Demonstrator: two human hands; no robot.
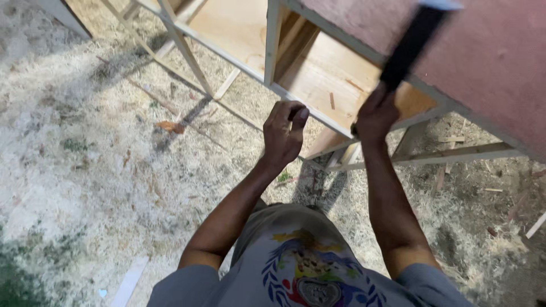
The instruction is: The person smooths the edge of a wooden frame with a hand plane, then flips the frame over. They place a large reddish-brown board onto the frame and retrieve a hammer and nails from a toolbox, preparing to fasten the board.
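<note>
The dark tool handle [410,45] is in your right hand [375,116], raised and blurred, slanting up toward the far right over the pinkish panel [489,62] of the wooden cabinet frame [318,108]. Its head runs out of the top of the picture, so what kind of tool it is cannot be told for sure; it looks like a hammer mid-swing. Your right fingers are wrapped tight round the bottom of the handle.

Your left hand [284,133] sits just left of it, at the near edge rail of the frame, with the fingers curled in and thumb and forefinger pressed together as if pinching something small. Whatever they hold is too small to see.

By the look of it you are in the striking step, steadying a spot on the rail while the tool is up. The next blow calls for a straight drop onto the point beside your left fingers, keeping them clear of the head.

Inside the frame lies a plywood shelf [324,74] with a few splinters on it. Around and under it the floor [85,170] is thick with pale sawdust and wood scraps, with a white strip [129,281] at the near left.
</note>
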